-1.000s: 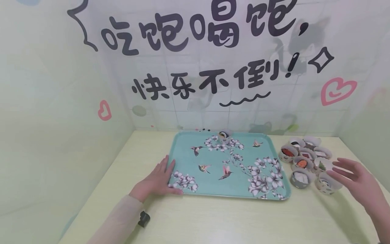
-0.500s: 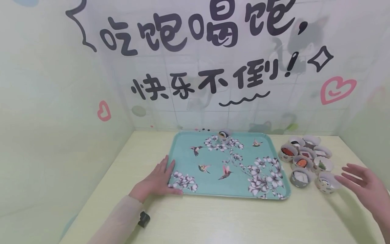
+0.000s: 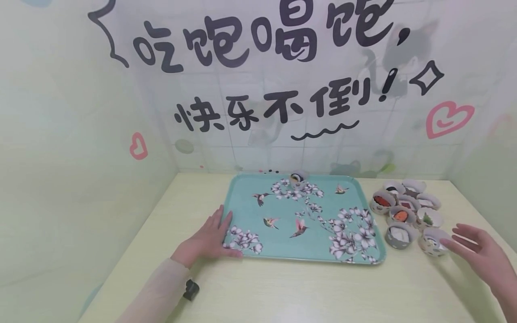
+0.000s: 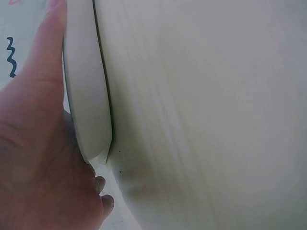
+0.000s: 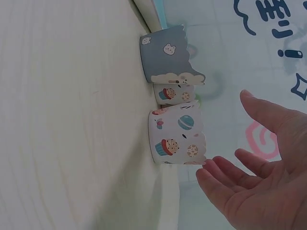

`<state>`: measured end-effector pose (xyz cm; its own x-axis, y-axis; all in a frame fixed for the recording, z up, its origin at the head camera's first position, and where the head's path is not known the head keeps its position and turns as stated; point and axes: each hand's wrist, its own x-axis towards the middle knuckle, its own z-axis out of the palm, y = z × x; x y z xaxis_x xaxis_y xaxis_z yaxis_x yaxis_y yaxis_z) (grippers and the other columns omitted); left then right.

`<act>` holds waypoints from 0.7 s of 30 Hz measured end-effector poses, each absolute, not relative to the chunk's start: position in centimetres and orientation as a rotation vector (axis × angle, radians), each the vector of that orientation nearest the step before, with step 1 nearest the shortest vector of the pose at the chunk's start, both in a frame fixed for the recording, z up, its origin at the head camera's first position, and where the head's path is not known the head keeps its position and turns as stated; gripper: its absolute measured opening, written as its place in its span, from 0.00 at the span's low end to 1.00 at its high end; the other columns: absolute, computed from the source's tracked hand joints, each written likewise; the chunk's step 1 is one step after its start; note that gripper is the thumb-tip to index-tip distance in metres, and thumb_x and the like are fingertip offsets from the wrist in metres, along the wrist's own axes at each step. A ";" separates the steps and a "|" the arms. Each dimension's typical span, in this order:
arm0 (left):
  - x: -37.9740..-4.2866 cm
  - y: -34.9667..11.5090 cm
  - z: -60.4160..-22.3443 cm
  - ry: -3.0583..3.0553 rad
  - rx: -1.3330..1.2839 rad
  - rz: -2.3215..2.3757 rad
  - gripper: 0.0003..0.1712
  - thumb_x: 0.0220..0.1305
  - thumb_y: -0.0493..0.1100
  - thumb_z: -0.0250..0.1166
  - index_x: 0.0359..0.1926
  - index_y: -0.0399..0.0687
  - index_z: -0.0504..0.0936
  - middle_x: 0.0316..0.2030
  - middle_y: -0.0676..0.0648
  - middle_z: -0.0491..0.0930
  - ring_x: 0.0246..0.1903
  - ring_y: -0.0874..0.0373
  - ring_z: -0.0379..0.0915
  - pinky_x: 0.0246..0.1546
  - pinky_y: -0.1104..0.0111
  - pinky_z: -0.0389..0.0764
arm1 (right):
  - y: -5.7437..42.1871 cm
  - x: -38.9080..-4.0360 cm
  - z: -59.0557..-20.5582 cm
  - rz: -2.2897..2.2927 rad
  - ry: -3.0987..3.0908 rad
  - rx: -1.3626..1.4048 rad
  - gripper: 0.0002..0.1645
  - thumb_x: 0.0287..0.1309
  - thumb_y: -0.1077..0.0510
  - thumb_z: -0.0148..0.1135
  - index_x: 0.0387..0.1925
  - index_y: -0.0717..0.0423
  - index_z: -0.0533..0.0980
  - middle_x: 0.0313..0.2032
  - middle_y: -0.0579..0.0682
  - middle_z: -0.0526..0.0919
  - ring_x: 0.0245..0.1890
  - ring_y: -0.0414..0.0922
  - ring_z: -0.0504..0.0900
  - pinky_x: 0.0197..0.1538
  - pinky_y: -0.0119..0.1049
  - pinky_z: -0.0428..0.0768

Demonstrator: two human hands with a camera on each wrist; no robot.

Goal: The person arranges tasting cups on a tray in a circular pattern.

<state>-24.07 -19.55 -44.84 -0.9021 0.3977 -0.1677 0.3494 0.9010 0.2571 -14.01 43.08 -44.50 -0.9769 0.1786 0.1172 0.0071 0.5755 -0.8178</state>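
My left hand [image 3: 208, 237] rests with straight fingers along the left edge of a turquoise tray [image 3: 250, 208] patterned with birds and blossoms. Its thumb lies by the near left corner; the left wrist view shows the hand [image 4: 36, 139] against the tray's pale side [image 4: 86, 81]. Holding nothing, my right hand [image 3: 484, 255] hovers just right of a white paper cup [image 5: 175, 136] with cupcake prints. In the right wrist view its fingers are spread and slightly bent, near the cup's rim. On the tray's far side stands one small paper cup [image 3: 298, 180] with a sushi-like piece inside.
Right of the tray stand several paper cups in a cluster, including a grey one [image 3: 397, 240] with white contents, one with an orange piece [image 3: 400, 216] and one with a green leaf [image 3: 428, 218]. A small black object [image 3: 191, 290] is by the left forearm. Printed walls surround the table.
My right hand first drew back to the right and down from over the cups, then moved slightly left towards the nearest cup. The left hand and tray stay in place.
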 end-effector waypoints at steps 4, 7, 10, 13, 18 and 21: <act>-24.0 -19.5 -44.8 2.852 0.572 0.330 0.75 0.47 0.76 0.69 0.78 0.35 0.42 0.78 0.29 0.32 0.78 0.32 0.33 0.78 0.44 0.47 | 43.1 -14.0 -44.7 1.327 -2.634 -0.177 0.28 0.68 0.51 0.62 0.57 0.21 0.58 0.42 0.06 0.59 0.38 0.02 0.62 0.35 0.07 0.64; -24.0 -19.5 -44.8 2.846 0.571 0.333 0.75 0.47 0.76 0.69 0.78 0.36 0.42 0.78 0.29 0.32 0.78 0.33 0.33 0.78 0.44 0.46 | 43.0 -14.1 -44.5 1.287 -2.651 -0.186 0.30 0.67 0.51 0.63 0.66 0.36 0.61 0.42 0.07 0.58 0.38 0.02 0.60 0.35 0.07 0.65; -24.1 -19.6 -44.9 2.839 0.575 0.346 0.76 0.46 0.77 0.69 0.78 0.35 0.42 0.78 0.29 0.31 0.78 0.32 0.32 0.78 0.43 0.46 | 42.8 -14.3 -44.4 1.245 -2.683 -0.194 0.39 0.67 0.51 0.63 0.69 0.65 0.59 0.40 0.05 0.56 0.36 0.03 0.59 0.34 0.08 0.65; -24.3 -19.7 -45.2 2.840 0.578 0.332 0.78 0.44 0.80 0.67 0.79 0.37 0.40 0.78 0.30 0.29 0.78 0.34 0.30 0.78 0.44 0.45 | 42.6 -14.3 -44.3 1.222 -2.719 -0.196 0.47 0.67 0.50 0.63 0.67 0.80 0.52 0.39 0.04 0.53 0.35 0.03 0.57 0.33 0.08 0.65; -24.4 -19.8 -45.6 2.857 0.588 0.345 0.78 0.44 0.80 0.67 0.79 0.38 0.41 0.78 0.30 0.30 0.78 0.34 0.30 0.78 0.45 0.45 | 42.6 -14.6 -44.6 1.207 -2.780 -0.206 0.48 0.67 0.49 0.63 0.68 0.79 0.52 0.45 0.13 0.63 0.34 0.04 0.56 0.33 0.10 0.65; -24.2 -19.7 -45.2 2.851 0.577 0.358 0.76 0.46 0.77 0.69 0.79 0.36 0.41 0.78 0.29 0.31 0.78 0.33 0.31 0.78 0.44 0.45 | 42.6 -14.9 -44.6 1.177 -2.838 -0.212 0.48 0.67 0.48 0.62 0.68 0.80 0.52 0.62 0.50 0.75 0.35 0.05 0.54 0.33 0.10 0.65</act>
<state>-24.20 -19.65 -45.18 -0.9011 0.4043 -0.1564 0.3531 0.8938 0.2763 -14.89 42.60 -44.61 -0.9887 0.1502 0.0043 0.1031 0.6989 -0.7077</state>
